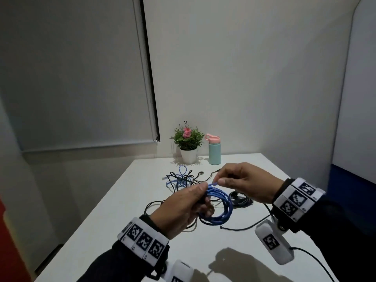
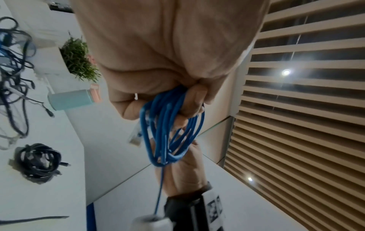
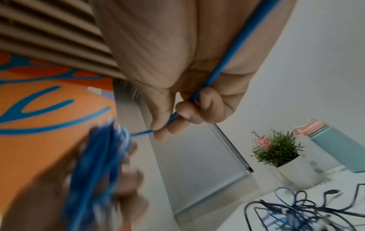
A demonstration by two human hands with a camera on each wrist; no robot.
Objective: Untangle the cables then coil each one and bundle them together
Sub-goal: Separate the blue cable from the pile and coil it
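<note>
- Fingers [image 2: 194, 100] of the left hand [image 1: 179, 210] curl round a blue cable coil [image 1: 218, 204], thumb pressed on top of the loops, holding it above the near middle of the white table [image 1: 114, 220].
- Right hand [image 1: 246, 183] pinches a single strand of the same blue cable [image 3: 173, 118] between thumb and forefinger, just right of the coil's top; in the right wrist view the strand runs up across the palm and is cut off at the top edge.
- From the left wrist view a clear plug [image 2: 135, 136] hangs beside the loops, blurred, and one blue strand drops toward the wrist camera.
- In the right wrist view the coil and the left hand's fingers are badly smeared; how many loops there are cannot be told.
- A black coiled cable [image 1: 240, 199] lies on the table right of the hands, partly hidden behind the right hand.
- Farther off sits a tangle of black and blue cables [image 1: 181, 180]; its near part is covered by the left thumb, and the separate cables cannot be counted.
- More black cable [image 1: 240, 227] trails on the table under and near the hands, its ends partly hidden.
- At the far edge stand a potted plant [image 1: 188, 143] and, just right of it, a teal bottle with a pink lid [image 1: 214, 149].
</note>
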